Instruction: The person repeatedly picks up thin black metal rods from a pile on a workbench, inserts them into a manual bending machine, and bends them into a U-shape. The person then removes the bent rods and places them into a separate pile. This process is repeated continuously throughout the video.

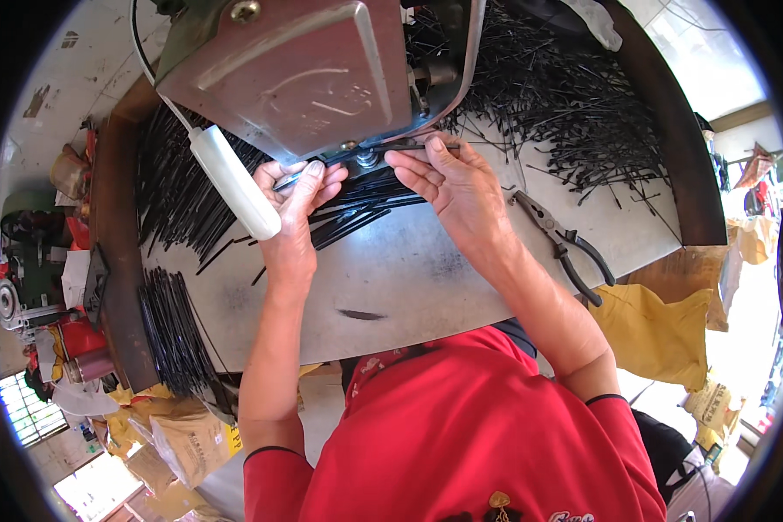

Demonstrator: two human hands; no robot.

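Observation:
Beneath the reddish-brown metal head of a machine [296,83], both my hands work close to a small round metal part [367,159]. My left hand [297,209] is closed in a pinch on a thin, shiny dark piece, partly hidden by the fingers. My right hand [451,181] pinches a thin black rod [409,147] between thumb and fingers, just right of the round part. Whether both hands hold one and the same rod cannot be made out. Just below the machine head, several black rods [348,222] lie on the metal table [426,287].
A white lamp [235,183] hangs beside my left hand. Pliers [561,244] with dark handles lie right of my right forearm. Black rods are heaped at the back right [565,96] and left [174,191], with another bundle [176,326] at the near left. Raised brown edges [670,130] border the table.

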